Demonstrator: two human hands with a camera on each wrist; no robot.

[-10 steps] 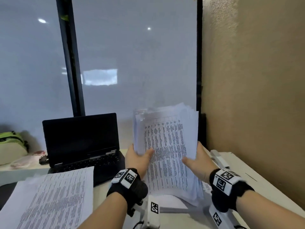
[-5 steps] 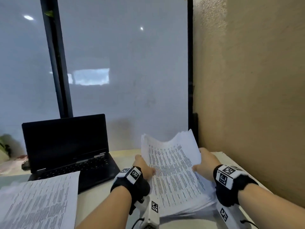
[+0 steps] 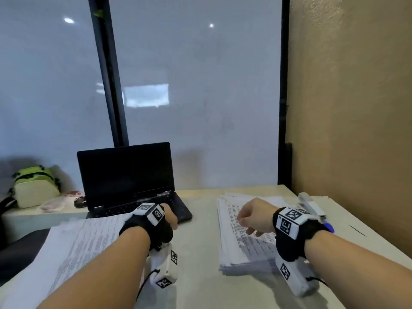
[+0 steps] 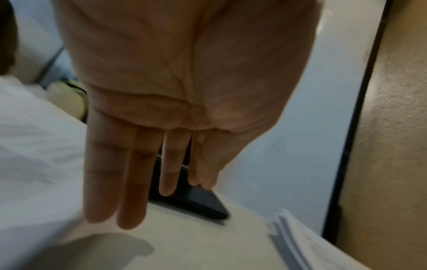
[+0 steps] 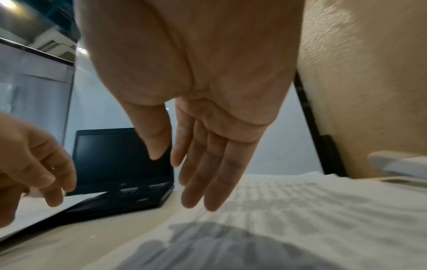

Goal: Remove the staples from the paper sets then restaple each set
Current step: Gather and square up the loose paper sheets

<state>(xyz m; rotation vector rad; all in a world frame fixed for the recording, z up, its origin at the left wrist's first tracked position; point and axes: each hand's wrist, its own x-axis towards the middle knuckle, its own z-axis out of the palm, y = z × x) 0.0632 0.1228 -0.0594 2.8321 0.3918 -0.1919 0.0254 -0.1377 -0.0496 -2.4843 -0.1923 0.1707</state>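
The thick paper stack (image 3: pixel 245 230) lies right of the laptop (image 3: pixel 129 181), floppy and apt to fan (grasp it by a corner), while left hand (image 4: pixel 161 109) and right hand (image 5: pixel 208 118) hover slack-fingered, holding nothing.

On your desk (image 3: pixel 200 286) the laptop (image 3: pixel 127 181) sits at the back, left of centre. One paper stack (image 3: pixel 243 248) lies to its right, with the stapler (image 3: pixel 311 204) just beyond it by the wall (image 3: pixel 356 108). More papers (image 3: pixel 73 248) lie before the laptop, and a bag (image 3: pixel 35 186) stands far left.
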